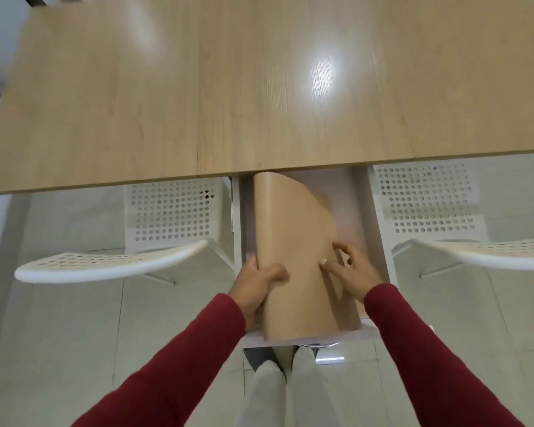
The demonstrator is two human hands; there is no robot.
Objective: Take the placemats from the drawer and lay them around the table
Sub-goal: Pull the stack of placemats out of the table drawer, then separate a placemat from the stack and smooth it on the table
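A white drawer stands pulled out from under the light wooden table. Tan placemats lie in it, bent upward into a curve along their left side. My left hand grips the mats' raised left edge, thumb on top. On the right, my right hand rests on the mats with fingers spread and fingertips touching the surface. The far end of the mats is hidden under the table edge.
Two white perforated chairs flank the drawer, the left chair and the right chair, both tucked partly under the table. The tabletop carries nothing in view. Pale floor tiles lie below, and my legs stand by the drawer front.
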